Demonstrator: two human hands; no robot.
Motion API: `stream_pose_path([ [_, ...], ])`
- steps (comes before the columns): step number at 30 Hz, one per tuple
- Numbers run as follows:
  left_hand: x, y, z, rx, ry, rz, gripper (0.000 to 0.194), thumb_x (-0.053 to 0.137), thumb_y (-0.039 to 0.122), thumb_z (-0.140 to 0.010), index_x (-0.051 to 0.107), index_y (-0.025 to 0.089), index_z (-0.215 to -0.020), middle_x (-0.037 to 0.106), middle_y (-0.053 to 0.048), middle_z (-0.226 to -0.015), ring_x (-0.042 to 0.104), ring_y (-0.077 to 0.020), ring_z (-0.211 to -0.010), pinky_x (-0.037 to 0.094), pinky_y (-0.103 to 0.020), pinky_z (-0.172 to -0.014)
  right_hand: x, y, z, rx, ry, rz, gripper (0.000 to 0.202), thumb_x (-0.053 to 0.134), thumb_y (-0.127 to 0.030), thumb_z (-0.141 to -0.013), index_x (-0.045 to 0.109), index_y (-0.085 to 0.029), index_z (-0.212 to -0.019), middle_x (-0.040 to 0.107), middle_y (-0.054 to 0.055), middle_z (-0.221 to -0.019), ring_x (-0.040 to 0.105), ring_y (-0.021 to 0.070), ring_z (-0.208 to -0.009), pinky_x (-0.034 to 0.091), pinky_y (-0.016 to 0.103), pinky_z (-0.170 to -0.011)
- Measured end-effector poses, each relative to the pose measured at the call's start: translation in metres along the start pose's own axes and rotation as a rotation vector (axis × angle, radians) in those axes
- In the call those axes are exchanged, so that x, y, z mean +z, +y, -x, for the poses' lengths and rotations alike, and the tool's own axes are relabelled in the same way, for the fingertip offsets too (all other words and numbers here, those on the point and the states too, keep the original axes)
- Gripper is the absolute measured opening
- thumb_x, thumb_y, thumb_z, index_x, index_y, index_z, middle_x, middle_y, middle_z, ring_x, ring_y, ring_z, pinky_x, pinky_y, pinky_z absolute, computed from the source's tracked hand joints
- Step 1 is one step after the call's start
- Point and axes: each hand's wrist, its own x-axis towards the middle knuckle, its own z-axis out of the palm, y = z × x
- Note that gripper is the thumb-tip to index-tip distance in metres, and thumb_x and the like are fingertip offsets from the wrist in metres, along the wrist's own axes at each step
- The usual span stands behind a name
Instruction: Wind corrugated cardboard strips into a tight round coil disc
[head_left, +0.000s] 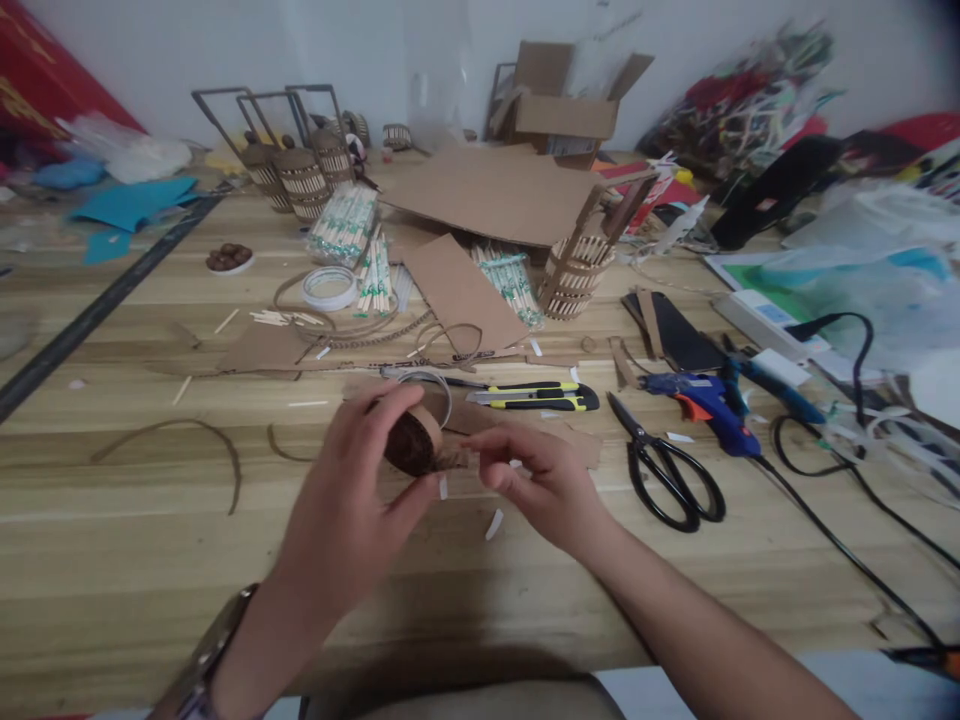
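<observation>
Closed around a small round cardboard piece (415,440) with a dark brown inside is my left hand (345,490), fingers on top and thumb below. A short cardboard strip (452,458) runs from its right side toward my right hand (544,485). The right thumb and forefinger pinch the strip's end, which is partly hidden by the fingers. Just behind the hands lie a pale tape ring (442,395) and a yellow-and-black utility knife (536,396). Black-handled scissors (671,475) lie to the right of my right hand.
A blue glue gun (705,405) with its cord lies at right. Behind are a white tape roll (330,288), bundled sticks (341,225), cardboard sheets (469,295) and a stick-covered bucket (576,270). More small buckets (300,185) stand at back left, near a dish of brown balls (229,260).
</observation>
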Motion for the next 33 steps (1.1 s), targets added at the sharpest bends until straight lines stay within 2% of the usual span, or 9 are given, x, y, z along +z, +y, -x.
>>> stream_pose_path([
  [3, -0.018, -0.004, -0.004, -0.084, -0.045, 0.058, 0.051, 0.066, 0.027, -0.085, 0.049, 0.027, -0.133, 0.058, -0.01, -0.133, 0.058, -0.0307, -0.121, 0.048, -0.052, -0.106, -0.004, 0.008, -0.007, -0.025, -0.028, 0.175, 0.027, 0.057, -0.039, -0.097, 0.074, -0.017, -0.095, 0.071, 0.005, -0.079, 0.062, 0.0158, -0.067, 0.045, 0.025, -0.06],
  [6, -0.023, -0.012, -0.009, -0.152, -0.11, 0.104, 0.052, 0.068, 0.031, -0.083, 0.051, 0.028, -0.132, 0.062, -0.009, -0.128, 0.064, -0.0293, -0.113, 0.051, -0.051, -0.102, -0.002, 0.011, -0.014, -0.087, -0.07, 0.414, 0.018, 0.055, -0.018, -0.095, 0.073, -0.016, -0.098, 0.071, 0.007, -0.086, 0.064, 0.0175, -0.075, 0.046, 0.026, -0.066],
  [11, -0.012, -0.024, -0.017, -0.167, -0.203, 0.181, 0.05, 0.067, 0.03, -0.081, 0.054, 0.027, -0.129, 0.067, -0.008, -0.122, 0.068, -0.0268, -0.106, 0.058, -0.044, -0.091, 0.005, 0.007, -0.027, -0.143, -0.187, 0.867, 0.026, 0.057, -0.01, -0.094, 0.07, -0.02, -0.113, 0.067, 0.009, -0.1, 0.063, 0.0217, -0.087, 0.045, 0.03, -0.075],
  [15, -0.005, -0.032, -0.012, -0.112, -0.326, 0.242, 0.051, 0.069, 0.028, -0.079, 0.055, 0.025, -0.128, 0.06, -0.013, -0.14, 0.065, -0.0297, -0.119, 0.06, -0.042, -0.089, 0.012, 0.011, -0.043, -0.231, -0.28, 1.002, 0.026, 0.058, -0.011, -0.095, 0.068, -0.021, -0.117, 0.064, 0.009, -0.101, 0.06, 0.0222, -0.09, 0.042, 0.032, -0.079],
  [18, -0.004, -0.036, -0.007, -0.004, -0.427, 0.159, 0.052, 0.072, 0.025, -0.074, 0.06, 0.024, -0.124, 0.054, -0.015, -0.146, 0.059, -0.0332, -0.127, 0.056, -0.046, -0.096, 0.016, 0.014, -0.05, -0.252, -0.302, 1.015, 0.021, 0.057, -0.015, -0.097, 0.069, -0.019, -0.113, 0.062, 0.009, -0.099, 0.058, 0.0216, -0.086, 0.041, 0.032, -0.078],
  [21, -0.002, -0.035, -0.003, 0.047, -0.5, 0.075, 0.052, 0.075, 0.025, -0.07, 0.062, 0.023, -0.12, 0.053, -0.016, -0.147, 0.061, -0.0348, -0.125, 0.056, -0.048, -0.096, 0.016, 0.009, -0.046, -0.283, -0.275, 1.003, 0.02, 0.056, -0.014, -0.096, 0.069, -0.019, -0.111, 0.061, 0.009, -0.099, 0.056, 0.0218, -0.086, 0.041, 0.032, -0.077],
  [26, -0.003, -0.026, -0.001, 0.091, -0.618, 0.109, 0.048, 0.077, 0.024, -0.066, 0.064, 0.022, -0.112, 0.062, -0.013, -0.136, 0.066, -0.033, -0.118, 0.059, -0.045, -0.093, 0.007, -0.005, -0.025, -0.328, -0.134, 0.92, 0.025, 0.05, -0.008, -0.094, 0.071, -0.023, -0.096, 0.062, 0.006, -0.097, 0.054, 0.0212, -0.085, 0.042, 0.031, -0.076],
  [29, -0.006, -0.022, 0.0, 0.1, -0.633, 0.126, 0.056, 0.078, 0.024, -0.065, 0.062, 0.021, -0.118, 0.065, -0.012, -0.133, 0.066, -0.0315, -0.116, 0.057, -0.044, -0.095, -0.006, -0.004, -0.017, -0.371, -0.04, 0.706, 0.024, 0.049, -0.014, -0.096, 0.069, -0.022, -0.107, 0.062, 0.008, -0.098, 0.056, 0.0218, -0.089, 0.046, 0.032, -0.077],
  [33, -0.01, -0.02, 0.003, 0.109, -0.677, 0.136, 0.063, 0.082, 0.029, -0.063, 0.062, 0.025, -0.123, 0.064, -0.011, -0.137, 0.063, -0.0328, -0.121, 0.055, -0.045, -0.099, -0.025, 0.01, -0.021, -0.216, 0.188, 0.425, 0.022, 0.052, -0.018, -0.096, 0.067, -0.017, -0.113, 0.062, 0.008, -0.094, 0.058, 0.0218, -0.091, 0.049, 0.033, -0.079],
])
